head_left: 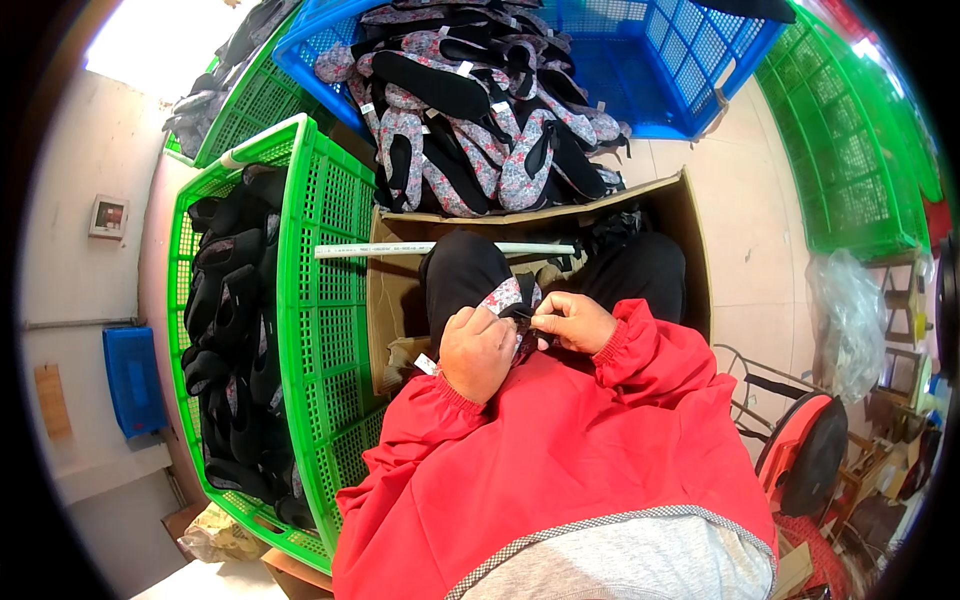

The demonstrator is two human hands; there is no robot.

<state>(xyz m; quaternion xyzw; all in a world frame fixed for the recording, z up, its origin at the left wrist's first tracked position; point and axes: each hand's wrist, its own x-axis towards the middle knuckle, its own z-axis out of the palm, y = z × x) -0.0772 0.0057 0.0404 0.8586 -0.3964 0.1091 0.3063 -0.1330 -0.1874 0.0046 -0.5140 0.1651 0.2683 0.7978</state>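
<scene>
Over my lap, my left hand [476, 352] is closed around a floral slipper [503, 296] with black lining, much of it hidden by my fingers. A white tag [426, 364] sticks out beside that hand. Close by on the right, my right hand [573, 322] has thumb and fingers pinched together at the slipper's black edge. A thin dark thing shows at those fingertips, too small to make out. Both hands nearly meet, just above the red smock [560, 430] that covers my front and arms.
A cardboard box [695, 240] stands around my knees, with a white bar [345, 251] across it. Ahead, floral slippers [525, 165] heap up against a blue crate [690, 75]. At left, a green crate [335, 330] holds black slippers [235, 300]. More green crates [835, 130] stand far right.
</scene>
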